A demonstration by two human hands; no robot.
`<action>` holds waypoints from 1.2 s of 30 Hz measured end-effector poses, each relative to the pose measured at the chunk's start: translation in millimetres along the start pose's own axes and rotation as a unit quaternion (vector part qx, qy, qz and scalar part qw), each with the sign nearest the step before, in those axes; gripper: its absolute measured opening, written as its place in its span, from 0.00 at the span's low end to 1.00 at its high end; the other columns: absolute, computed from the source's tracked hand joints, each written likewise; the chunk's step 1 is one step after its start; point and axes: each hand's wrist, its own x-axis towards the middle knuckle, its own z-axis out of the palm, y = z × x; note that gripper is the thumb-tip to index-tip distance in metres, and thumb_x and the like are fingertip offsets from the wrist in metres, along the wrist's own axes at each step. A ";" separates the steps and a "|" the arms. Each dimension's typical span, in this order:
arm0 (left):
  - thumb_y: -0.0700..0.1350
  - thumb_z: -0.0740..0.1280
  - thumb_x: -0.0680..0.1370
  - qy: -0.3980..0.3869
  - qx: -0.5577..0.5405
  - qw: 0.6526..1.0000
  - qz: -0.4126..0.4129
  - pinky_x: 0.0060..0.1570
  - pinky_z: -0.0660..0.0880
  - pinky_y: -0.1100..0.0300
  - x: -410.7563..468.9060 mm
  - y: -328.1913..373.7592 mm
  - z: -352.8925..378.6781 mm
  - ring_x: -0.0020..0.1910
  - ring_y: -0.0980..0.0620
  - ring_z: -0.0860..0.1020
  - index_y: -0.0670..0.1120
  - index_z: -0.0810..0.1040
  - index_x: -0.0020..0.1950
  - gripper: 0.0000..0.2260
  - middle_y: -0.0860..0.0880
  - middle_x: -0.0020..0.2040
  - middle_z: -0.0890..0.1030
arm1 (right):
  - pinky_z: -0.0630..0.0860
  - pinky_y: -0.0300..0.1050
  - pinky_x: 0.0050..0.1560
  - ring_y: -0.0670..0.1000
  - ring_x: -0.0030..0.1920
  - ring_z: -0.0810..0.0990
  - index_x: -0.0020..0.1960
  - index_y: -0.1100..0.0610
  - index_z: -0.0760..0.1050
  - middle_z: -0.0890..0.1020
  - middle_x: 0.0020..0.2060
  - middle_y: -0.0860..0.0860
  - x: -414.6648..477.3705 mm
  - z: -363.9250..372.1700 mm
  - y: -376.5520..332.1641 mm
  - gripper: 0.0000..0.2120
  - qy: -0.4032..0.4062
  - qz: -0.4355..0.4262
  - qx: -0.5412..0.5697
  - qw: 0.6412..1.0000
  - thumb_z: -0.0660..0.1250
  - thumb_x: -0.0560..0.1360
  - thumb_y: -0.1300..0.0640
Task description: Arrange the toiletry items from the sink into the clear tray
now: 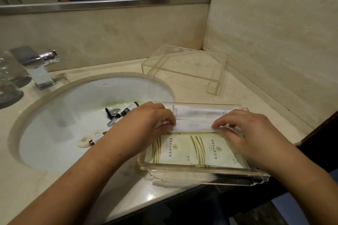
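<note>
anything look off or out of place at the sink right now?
Yes: a razor, small bottles and a round soap lie loose in the sink basin, around the drain. The clear tray juts past the counter's front edge. Both hands, left hand and right hand, pinch a white packet over it.

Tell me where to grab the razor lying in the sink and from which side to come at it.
Grip the razor by the middle of its dark handle, coming straight down from above. It lies flat in the sink near the drain, head pointing toward the person, with small bottles close on its right, so pinch across the handle rather than the head.
</note>
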 end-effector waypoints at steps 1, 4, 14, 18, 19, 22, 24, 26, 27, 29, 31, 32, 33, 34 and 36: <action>0.51 0.69 0.80 0.002 0.002 1.000 -0.002 0.50 0.75 0.58 -0.3 0.3 -0.5 0.51 0.58 0.75 0.58 0.82 0.54 0.05 0.59 0.50 0.81 | 0.68 0.28 0.54 0.41 0.51 0.79 0.50 0.43 0.84 0.82 0.47 0.39 0.4 0.2 -0.6 0.09 -0.001 0.001 -0.002 1.000 0.72 0.76 0.56; 0.50 0.69 0.80 0.009 0.004 1.000 -0.001 0.50 0.74 0.58 -1.6 1.1 -0.9 0.52 0.57 0.75 0.58 0.82 0.55 0.05 0.58 0.51 0.81 | 0.70 0.32 0.55 0.42 0.51 0.79 0.50 0.42 0.84 0.82 0.46 0.40 -0.7 1.1 -0.4 0.09 0.001 0.002 -0.011 1.000 0.72 0.76 0.56; 0.51 0.67 0.81 0.030 -0.009 0.999 0.008 0.51 0.74 0.58 -5.5 0.0 -3.1 0.54 0.58 0.74 0.58 0.81 0.57 0.06 0.60 0.53 0.79 | 0.72 0.40 0.57 0.46 0.54 0.78 0.51 0.43 0.83 0.80 0.48 0.38 -3.3 0.7 -10.3 0.09 0.029 -0.002 -0.030 0.999 0.69 0.76 0.55; 0.53 0.64 0.81 0.060 0.004 0.998 0.022 0.52 0.75 0.58 -7.6 0.5 -13.9 0.54 0.58 0.74 0.58 0.80 0.59 0.09 0.60 0.56 0.79 | 0.72 0.43 0.61 0.43 0.56 0.76 0.56 0.42 0.81 0.79 0.52 0.37 1.7 -4.8 -30.0 0.10 0.045 -0.024 -0.019 0.999 0.65 0.78 0.52; 0.54 0.63 0.80 0.068 0.011 0.997 0.023 0.54 0.75 0.58 -8.5 0.1 -18.5 0.55 0.58 0.74 0.58 0.80 0.60 0.10 0.60 0.57 0.79 | 0.73 0.44 0.62 0.42 0.57 0.76 0.57 0.41 0.80 0.78 0.53 0.37 4.2 -6.2 -36.5 0.11 0.048 -0.032 -0.015 0.998 0.64 0.78 0.51; 0.56 0.61 0.80 0.083 0.032 0.996 0.018 0.57 0.75 0.56 -12.8 -8.6 -33.8 0.57 0.57 0.74 0.59 0.78 0.62 0.13 0.60 0.59 0.78 | 0.73 0.44 0.63 0.40 0.58 0.75 0.60 0.41 0.79 0.78 0.56 0.36 15.1 -9.6 -57.8 0.12 0.051 -0.052 -0.010 0.997 0.64 0.78 0.50; 0.56 0.61 0.80 0.086 0.047 0.995 0.004 0.59 0.75 0.55 -18.0 -20.9 -45.5 0.59 0.57 0.74 0.59 0.77 0.64 0.13 0.60 0.60 0.78 | 0.72 0.41 0.64 0.40 0.59 0.75 0.60 0.41 0.79 0.77 0.57 0.36 24.9 -8.6 -74.5 0.12 0.052 -0.070 -0.002 0.996 0.65 0.79 0.50; 0.55 0.62 0.80 0.096 0.053 0.994 -0.013 0.61 0.74 0.53 -22.9 -35.7 -56.8 0.59 0.56 0.74 0.59 0.77 0.64 0.13 0.59 0.59 0.78 | 0.70 0.37 0.64 0.38 0.60 0.74 0.61 0.41 0.79 0.77 0.58 0.36 35.4 -4.8 -91.4 0.12 0.042 -0.086 0.011 0.995 0.65 0.79 0.49; 0.54 0.63 0.80 0.104 0.052 0.993 -0.021 0.61 0.74 0.53 -26.2 -44.4 -62.4 0.59 0.56 0.74 0.58 0.77 0.64 0.13 0.59 0.59 0.78 | 0.69 0.36 0.64 0.38 0.60 0.73 0.61 0.40 0.78 0.77 0.58 0.36 41.3 -1.1 -100.1 0.12 0.034 -0.095 0.015 0.995 0.65 0.79 0.48; 0.54 0.63 0.80 0.115 0.047 0.991 -0.050 0.62 0.72 0.55 -33.9 -63.6 -71.0 0.59 0.58 0.73 0.58 0.78 0.64 0.13 0.60 0.59 0.78 | 0.68 0.35 0.63 0.38 0.60 0.73 0.62 0.40 0.78 0.76 0.59 0.36 54.3 9.1 -116.9 0.13 0.016 -0.111 0.010 0.994 0.65 0.79 0.47; 0.53 0.63 0.81 0.109 0.043 0.989 -0.085 0.61 0.69 0.58 -41.7 -85.2 -74.6 0.59 0.59 0.71 0.58 0.78 0.64 0.12 0.61 0.58 0.76 | 0.68 0.35 0.62 0.38 0.60 0.73 0.63 0.41 0.78 0.77 0.59 0.36 68.5 21.3 -133.3 0.13 0.002 -0.130 0.002 0.992 0.65 0.79 0.47; 0.52 0.64 0.81 0.102 0.044 0.989 -0.098 0.60 0.68 0.58 -45.5 -96.2 -74.6 0.60 0.58 0.72 0.57 0.78 0.64 0.12 0.60 0.57 0.76 | 0.69 0.35 0.62 0.39 0.60 0.73 0.63 0.41 0.78 0.77 0.58 0.37 76.1 28.4 -141.2 0.13 -0.005 -0.139 -0.001 0.990 0.65 0.79 0.47; 0.51 0.65 0.81 0.090 0.050 0.989 -0.109 0.61 0.69 0.57 -49.4 -107.1 -73.7 0.61 0.56 0.73 0.57 0.79 0.63 0.11 0.60 0.56 0.76 | 0.69 0.36 0.62 0.40 0.60 0.74 0.62 0.42 0.79 0.78 0.58 0.38 83.9 35.9 -148.4 0.13 -0.012 -0.149 -0.006 0.989 0.65 0.79 0.48; 0.51 0.65 0.81 0.073 0.058 0.988 -0.120 0.62 0.70 0.56 -53.2 -117.2 -72.4 0.62 0.54 0.73 0.57 0.79 0.64 0.11 0.60 0.57 0.76 | 0.70 0.38 0.63 0.41 0.60 0.74 0.62 0.43 0.79 0.78 0.58 0.39 92.0 44.3 -155.1 0.13 -0.022 -0.157 -0.011 0.987 0.65 0.79 0.48; 0.52 0.65 0.81 0.037 0.070 0.986 -0.144 0.64 0.71 0.55 -59.9 -136.7 -69.1 0.63 0.54 0.73 0.57 0.78 0.65 0.12 0.59 0.60 0.78 | 0.72 0.42 0.63 0.44 0.60 0.75 0.62 0.43 0.79 0.79 0.58 0.42 108.1 62.3 -167.3 0.13 -0.048 -0.169 -0.028 0.984 0.65 0.78 0.48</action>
